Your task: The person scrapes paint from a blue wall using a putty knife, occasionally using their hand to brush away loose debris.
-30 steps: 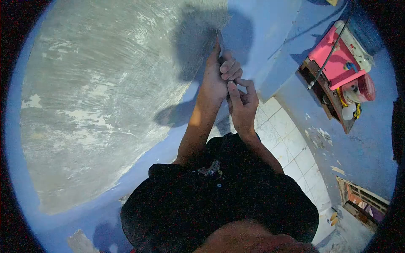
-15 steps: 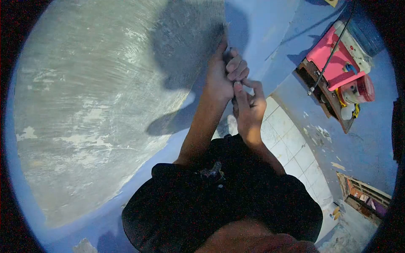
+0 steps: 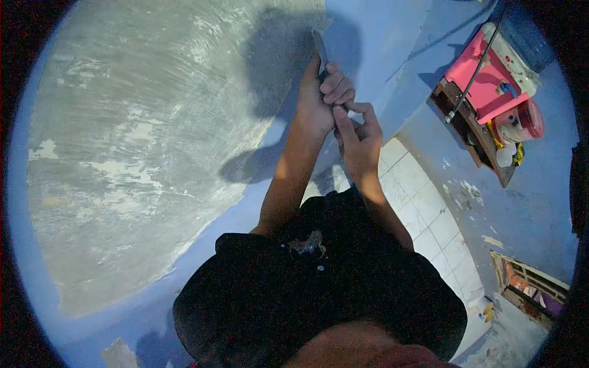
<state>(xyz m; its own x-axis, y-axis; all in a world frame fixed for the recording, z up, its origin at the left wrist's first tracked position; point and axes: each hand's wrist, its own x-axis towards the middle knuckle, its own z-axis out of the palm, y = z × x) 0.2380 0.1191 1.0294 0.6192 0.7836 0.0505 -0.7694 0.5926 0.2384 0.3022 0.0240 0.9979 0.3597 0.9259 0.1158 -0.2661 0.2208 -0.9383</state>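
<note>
My left hand (image 3: 320, 101) is raised in front of the wall with its fingers curled round a thin, flat-bladed tool (image 3: 320, 48). The grey blade sticks up past the fingertips, seen almost edge-on; its handle is hidden in the palm. Just below, my right hand (image 3: 361, 138) is closed, thumb and fingertips together against the heel of my left hand. What those fingertips pinch, if anything, is hidden. Beside my hands is a wall patch of rough grey plaster (image 3: 141, 135), with pale worn spots and my shadow across it.
Blue painted wall (image 3: 374, 55) surrounds the plaster. To the right, a wooden shelf (image 3: 472, 132) juts out, carrying a pink container (image 3: 485, 80) and a red-lidded clear jar (image 3: 518, 122). A dark cable (image 3: 478, 80) hangs before it. White floor tiles (image 3: 423, 208) lie below.
Both hands have shifted slightly up and left in view, still together. The tool's blade has turned and now shows more clearly above my left fingers.
</note>
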